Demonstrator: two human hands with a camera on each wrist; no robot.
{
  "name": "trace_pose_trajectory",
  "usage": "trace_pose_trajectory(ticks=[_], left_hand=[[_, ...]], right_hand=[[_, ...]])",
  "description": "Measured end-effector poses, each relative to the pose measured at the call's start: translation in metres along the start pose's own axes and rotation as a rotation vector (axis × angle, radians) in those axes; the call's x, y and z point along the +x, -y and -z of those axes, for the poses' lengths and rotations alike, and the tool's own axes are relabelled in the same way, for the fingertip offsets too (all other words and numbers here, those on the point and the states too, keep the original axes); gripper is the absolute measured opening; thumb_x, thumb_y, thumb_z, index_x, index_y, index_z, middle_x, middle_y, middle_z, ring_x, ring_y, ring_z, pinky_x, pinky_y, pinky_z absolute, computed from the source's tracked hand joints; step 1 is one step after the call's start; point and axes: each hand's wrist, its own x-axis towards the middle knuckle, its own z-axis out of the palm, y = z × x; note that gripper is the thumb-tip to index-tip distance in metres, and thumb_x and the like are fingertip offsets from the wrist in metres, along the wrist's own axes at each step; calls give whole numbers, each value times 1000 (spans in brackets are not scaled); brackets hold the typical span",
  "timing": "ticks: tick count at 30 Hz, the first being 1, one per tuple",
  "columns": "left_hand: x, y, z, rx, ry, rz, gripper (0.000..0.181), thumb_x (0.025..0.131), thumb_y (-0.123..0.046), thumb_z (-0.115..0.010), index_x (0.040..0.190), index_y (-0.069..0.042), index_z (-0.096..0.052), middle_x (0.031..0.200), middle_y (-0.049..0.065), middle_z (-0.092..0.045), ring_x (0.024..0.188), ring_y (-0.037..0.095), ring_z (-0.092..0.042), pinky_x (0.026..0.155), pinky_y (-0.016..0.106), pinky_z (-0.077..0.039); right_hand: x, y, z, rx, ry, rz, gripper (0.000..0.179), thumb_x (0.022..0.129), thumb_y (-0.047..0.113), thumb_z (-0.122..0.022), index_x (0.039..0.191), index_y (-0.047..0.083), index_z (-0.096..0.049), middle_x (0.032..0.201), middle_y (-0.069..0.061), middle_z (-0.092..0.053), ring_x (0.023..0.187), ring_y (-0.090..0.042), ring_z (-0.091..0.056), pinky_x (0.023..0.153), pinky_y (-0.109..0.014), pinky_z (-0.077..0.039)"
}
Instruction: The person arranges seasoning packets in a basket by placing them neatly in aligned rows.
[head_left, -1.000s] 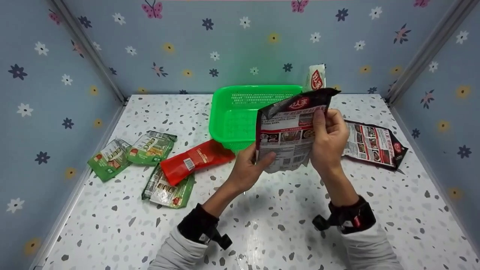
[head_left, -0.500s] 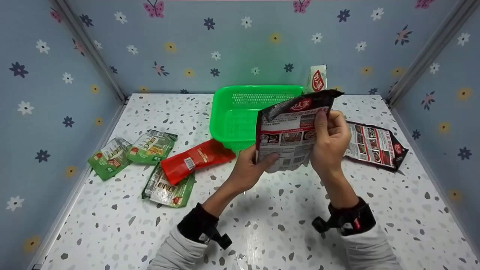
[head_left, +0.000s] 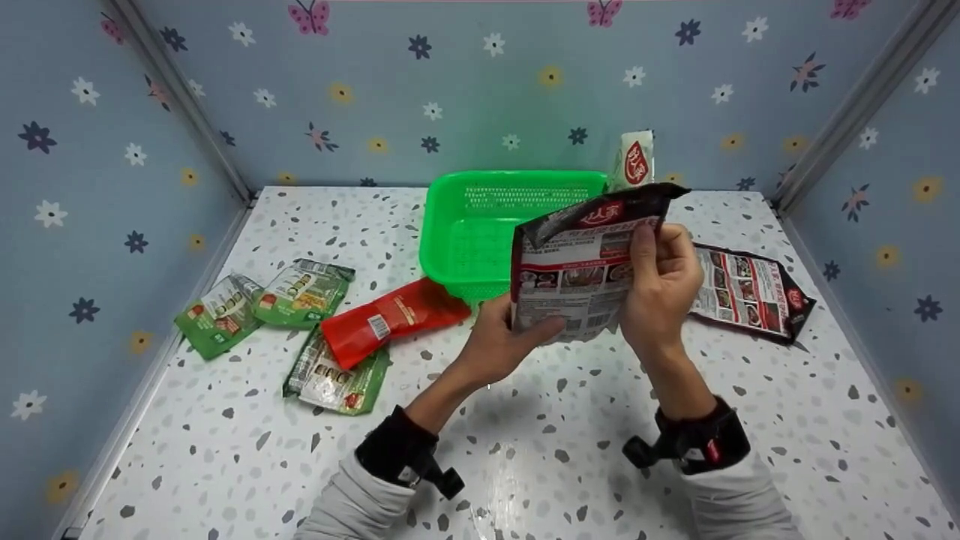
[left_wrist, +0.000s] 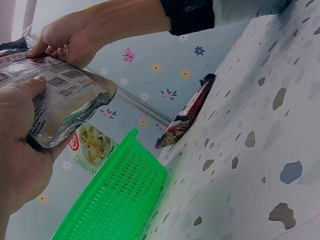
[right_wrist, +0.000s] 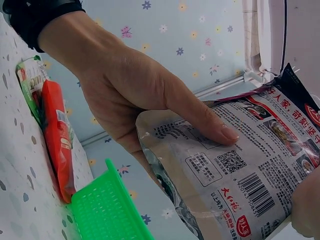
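Observation:
Both hands hold up a black, white and red food pouch [head_left: 571, 259], its printed back with pictures facing the head camera. My left hand [head_left: 496, 346] grips its lower left, the thumb lying across the face; the right wrist view shows that thumb beside the QR code, the fingers hidden behind the pouch [right_wrist: 215, 165]. Along the right edge, higher up, my right hand [head_left: 661, 289] pinches the pouch between thumb and curled fingers. In the left wrist view the right hand [left_wrist: 75, 40] is at the far side of the pouch. The dark top edge is creased and slanted.
Behind the pouch stands a green plastic basket [head_left: 439, 225], with a white packet [head_left: 636, 161] upright at its right. Green packets [head_left: 300, 296] and a red pouch [head_left: 394, 319] lie left. Another dark pouch [head_left: 750, 292] lies right. Patterned walls enclose the speckled table [head_left: 570, 465].
The right hand and the pouch's top have shifted slightly right and down. My left thumb has slid a little further across the pouch. The packets and the basket stay put.

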Motion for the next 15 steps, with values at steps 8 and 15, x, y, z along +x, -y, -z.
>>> trace_pose_trajectory(ticks=[8, 15], left_hand=[[0, -1, 2, 32, -30, 3, 41, 107, -20, -80, 146, -10, -72, 139, 13, -81, 129, 27, -81, 107, 43, -67], [2, -9, 11, 90, -76, -20, 38, 106, -18, -81, 143, -9, -74, 137, 11, -83, 125, 25, -82, 106, 43, -68]], right_hand=[[1, -3, 2, -57, 24, -22, 17, 113, 2, -62, 98, 5, -68, 87, -3, -75, 73, -13, -71, 65, -26, -58], [1, -3, 3, 2, 89, -84, 10, 114, 5, -60, 110, 3, -68, 97, -4, -78, 82, -15, -72, 72, -27, -59]])
